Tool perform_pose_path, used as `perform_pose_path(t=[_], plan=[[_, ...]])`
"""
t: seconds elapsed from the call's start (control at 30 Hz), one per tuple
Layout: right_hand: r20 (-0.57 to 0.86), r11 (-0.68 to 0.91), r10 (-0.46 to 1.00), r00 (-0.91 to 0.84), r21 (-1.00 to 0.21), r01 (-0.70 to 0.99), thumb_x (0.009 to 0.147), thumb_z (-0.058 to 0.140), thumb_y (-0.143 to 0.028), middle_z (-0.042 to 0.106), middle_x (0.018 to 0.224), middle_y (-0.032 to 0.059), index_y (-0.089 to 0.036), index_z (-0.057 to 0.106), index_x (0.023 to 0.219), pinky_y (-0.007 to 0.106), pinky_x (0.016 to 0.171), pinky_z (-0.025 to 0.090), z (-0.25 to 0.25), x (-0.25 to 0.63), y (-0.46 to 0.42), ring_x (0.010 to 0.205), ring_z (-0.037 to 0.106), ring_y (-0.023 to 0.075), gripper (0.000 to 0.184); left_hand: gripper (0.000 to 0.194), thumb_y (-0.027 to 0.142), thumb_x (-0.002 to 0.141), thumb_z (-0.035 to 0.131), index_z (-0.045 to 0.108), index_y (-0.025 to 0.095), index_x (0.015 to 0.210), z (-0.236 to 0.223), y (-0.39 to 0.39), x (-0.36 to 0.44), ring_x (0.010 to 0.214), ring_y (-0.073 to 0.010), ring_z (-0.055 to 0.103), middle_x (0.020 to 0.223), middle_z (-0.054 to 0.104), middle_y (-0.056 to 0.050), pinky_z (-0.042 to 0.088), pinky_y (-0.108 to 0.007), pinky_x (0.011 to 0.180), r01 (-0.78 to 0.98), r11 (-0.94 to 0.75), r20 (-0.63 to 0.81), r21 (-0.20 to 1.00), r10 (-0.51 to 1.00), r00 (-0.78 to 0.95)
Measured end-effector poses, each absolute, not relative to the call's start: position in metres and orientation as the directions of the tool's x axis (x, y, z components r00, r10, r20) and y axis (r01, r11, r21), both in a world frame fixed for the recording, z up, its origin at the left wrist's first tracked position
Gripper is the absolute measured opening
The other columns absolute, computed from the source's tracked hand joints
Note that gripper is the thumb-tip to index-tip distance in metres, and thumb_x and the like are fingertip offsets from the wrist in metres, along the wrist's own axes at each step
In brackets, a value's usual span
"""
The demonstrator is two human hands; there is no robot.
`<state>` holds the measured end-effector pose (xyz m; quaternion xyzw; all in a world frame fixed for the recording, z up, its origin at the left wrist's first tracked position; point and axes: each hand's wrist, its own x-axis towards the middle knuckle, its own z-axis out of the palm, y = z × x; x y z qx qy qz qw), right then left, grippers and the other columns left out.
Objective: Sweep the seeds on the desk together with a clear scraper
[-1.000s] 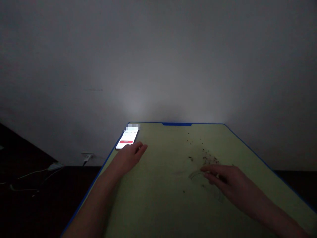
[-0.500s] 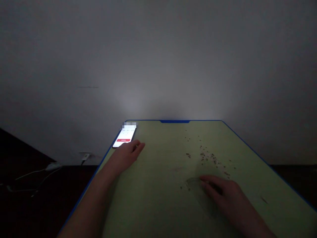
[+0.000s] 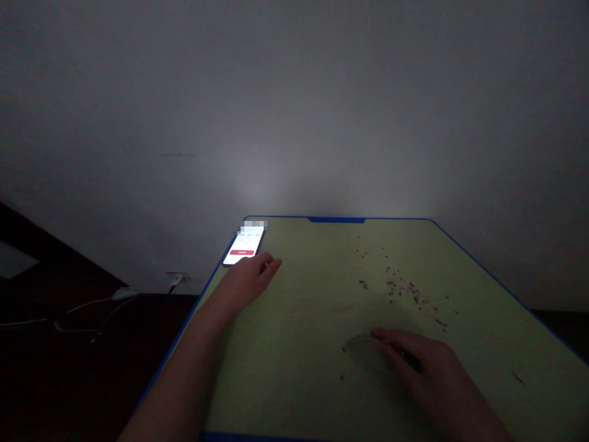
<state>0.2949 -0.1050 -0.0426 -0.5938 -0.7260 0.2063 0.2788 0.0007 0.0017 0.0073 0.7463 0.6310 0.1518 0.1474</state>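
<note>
My right hand point(image 3: 427, 362) is over the near right part of the table, thumb and fingers pinched on the rim of a clear, see-through container point(image 3: 363, 347). Its curved edge shows faintly left of my fingertips; the rest blends into the dim tabletop, so its exact kind is unclear. Small dark bits point(image 3: 416, 294) lie scattered on the table beyond this hand, with a few beside the container. My left hand point(image 3: 251, 276) rests at the left edge, its fingers loosely curled and nothing visible in them. Just past it lies a lit phone point(image 3: 245, 242), its lower end partly covered by the hand.
The pale green table point(image 3: 299, 319) has a blue edge and stands against a grey wall point(image 3: 322, 123). A thin dark sliver point(image 3: 518, 377) lies at the right. White cables point(image 3: 87, 305) and a plug point(image 3: 177, 280) are at the lower left. The room is dim.
The view has shifted, so the table and phone sit slightly higher and further right. My right hand and the clear container have moved a little toward me and left over the table.
</note>
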Motion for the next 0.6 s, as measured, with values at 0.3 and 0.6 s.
perform_pose_path(t=[0.3, 0.6], plan=[[0.204, 0.235, 0.969, -0.14, -0.589, 0.773, 0.085, 0.048, -0.04, 0.074, 0.094, 0.0025, -0.026, 0.074, 0.094, 0.033, 0.073, 0.059, -0.041, 0.303, -0.115, 0.084, 0.071, 0.0219, 0.031, 0.042, 0.051, 0.088, 0.031, 0.056, 0.02, 0.076, 0.007, 0.001, 0.001, 0.058, -0.0148, 0.053, 0.062, 0.059, -0.001, 0.03, -0.026, 0.053, 0.901, -0.18, 0.051, 0.396, 0.983, 0.174], [0.241, 0.349, 0.936, -0.255, -0.559, 0.752, 0.085, 0.046, -0.033, 0.075, 0.09, 0.0031, -0.024, 0.075, 0.091, 0.027, 0.067, 0.059, -0.034, 0.284, -0.127, 0.077, 0.072, 0.0205, 0.031, 0.04, 0.05, 0.088, 0.032, 0.056, 0.02, 0.076, 0.009, -0.001, 0.004, 0.057, -0.0144, 0.053, 0.061, 0.059, 0.0, 0.031, -0.025, 0.053, 0.897, -0.177, 0.045, 0.404, 0.984, 0.174]])
